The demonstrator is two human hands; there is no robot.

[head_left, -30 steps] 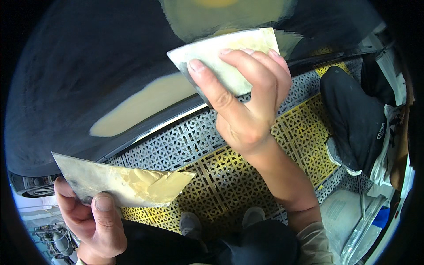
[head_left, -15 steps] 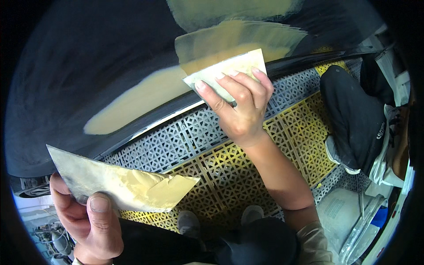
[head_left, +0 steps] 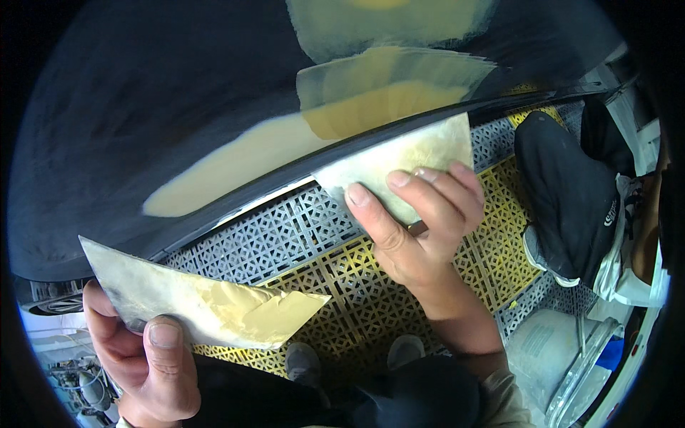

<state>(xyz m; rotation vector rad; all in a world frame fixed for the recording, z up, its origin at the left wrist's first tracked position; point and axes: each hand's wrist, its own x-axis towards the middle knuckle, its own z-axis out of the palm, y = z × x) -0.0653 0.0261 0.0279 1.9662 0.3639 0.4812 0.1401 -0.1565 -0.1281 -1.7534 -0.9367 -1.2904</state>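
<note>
My left hand (head_left: 146,357) grips a flat putty board (head_left: 153,285) at its left end, thumb on top. Yellow body filler (head_left: 242,310) lies thick over the board's right part. My right hand (head_left: 428,221) is closed on a pale, flat putty spreader (head_left: 407,153), fingers spread along its face. The spreader's upper edge is at the lower border of a dark body panel (head_left: 164,93); whether it touches cannot be told. On the panel, a wet-looking filler patch (head_left: 378,110) overlaps a smoother beige band (head_left: 228,171). Another filler patch (head_left: 392,25) sits higher up.
Below the panel, the floor has grey and yellow perforated tiles (head_left: 357,282). A person's dark-trousered leg (head_left: 564,192) is at the right. A clear plastic bucket (head_left: 549,349) stands at the lower right. My shoes (head_left: 303,360) show at the bottom.
My right hand has drawn the spreader down and to the right, off the filler patch to the panel's lower edge. My left hand and its board have hardly moved.
</note>
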